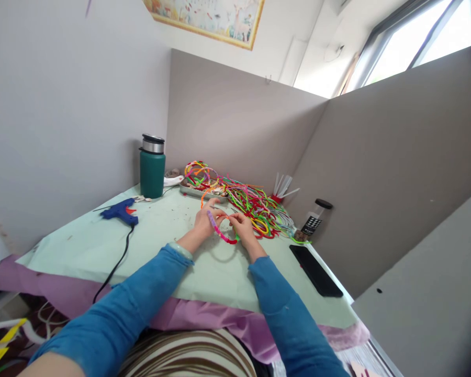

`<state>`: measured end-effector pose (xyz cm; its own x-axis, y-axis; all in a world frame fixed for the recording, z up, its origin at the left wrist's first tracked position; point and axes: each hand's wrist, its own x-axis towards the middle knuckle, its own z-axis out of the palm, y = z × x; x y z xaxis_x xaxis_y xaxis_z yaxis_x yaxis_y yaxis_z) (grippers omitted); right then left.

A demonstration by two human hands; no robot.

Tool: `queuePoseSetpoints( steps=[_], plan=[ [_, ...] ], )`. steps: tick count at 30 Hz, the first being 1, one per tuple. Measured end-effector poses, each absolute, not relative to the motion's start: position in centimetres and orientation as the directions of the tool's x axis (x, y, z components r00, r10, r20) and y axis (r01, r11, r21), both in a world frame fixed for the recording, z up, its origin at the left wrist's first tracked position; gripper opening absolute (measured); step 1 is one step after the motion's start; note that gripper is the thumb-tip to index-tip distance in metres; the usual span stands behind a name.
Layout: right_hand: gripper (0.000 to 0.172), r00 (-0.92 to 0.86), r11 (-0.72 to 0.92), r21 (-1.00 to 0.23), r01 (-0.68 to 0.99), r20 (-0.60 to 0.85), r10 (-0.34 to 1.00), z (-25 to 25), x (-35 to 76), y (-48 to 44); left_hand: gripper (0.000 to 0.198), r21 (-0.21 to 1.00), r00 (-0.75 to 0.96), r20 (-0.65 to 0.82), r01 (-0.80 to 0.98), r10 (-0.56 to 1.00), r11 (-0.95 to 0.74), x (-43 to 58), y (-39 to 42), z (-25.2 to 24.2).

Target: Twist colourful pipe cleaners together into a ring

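Over the middle of the table, my left hand [205, 219] and my right hand [241, 226] meet with fingers pinched close together. Between them is a fuzzy multicoloured pipe-cleaner band [221, 235], in purple, pink, red and green, which curves below the fingertips. An orange length of pipe cleaner [205, 195] rises above my left hand. The fingers of both hands are closed on the band near its orange part. Exactly where each fingertip grips is too small to make out. Just beyond my right hand lies a large tangled pile of coloured pipe cleaners [251, 201].
A metal tray [196, 191] holds small pieces and coloured loops. At left stand a green bottle [152, 173] and a blue glue gun [120, 211] with its cord. A black phone-like slab [316, 270], a black-lidded jar [313, 222] and glue sticks [283, 186] are at right. Grey partitions enclose the table.
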<state>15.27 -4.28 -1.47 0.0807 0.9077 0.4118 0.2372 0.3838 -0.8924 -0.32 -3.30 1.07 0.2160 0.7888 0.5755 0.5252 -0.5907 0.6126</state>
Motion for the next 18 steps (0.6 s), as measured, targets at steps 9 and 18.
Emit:
queuePoseSetpoints(
  steps=[9,18],
  plan=[
    [0.021,0.147,0.36,-0.905,0.225,0.397,0.906,-1.4,15.4,-4.2,0.022,0.496,0.239,0.568,0.664,0.788,-0.559,-0.3,-4.2,1.5],
    [0.02,0.177,0.326,-0.904,0.275,0.381,0.908,-1.7,15.8,-3.9,0.04,0.311,0.289,0.494,0.822,0.82,-0.477,-0.2,-4.7,2.0]
  ],
)
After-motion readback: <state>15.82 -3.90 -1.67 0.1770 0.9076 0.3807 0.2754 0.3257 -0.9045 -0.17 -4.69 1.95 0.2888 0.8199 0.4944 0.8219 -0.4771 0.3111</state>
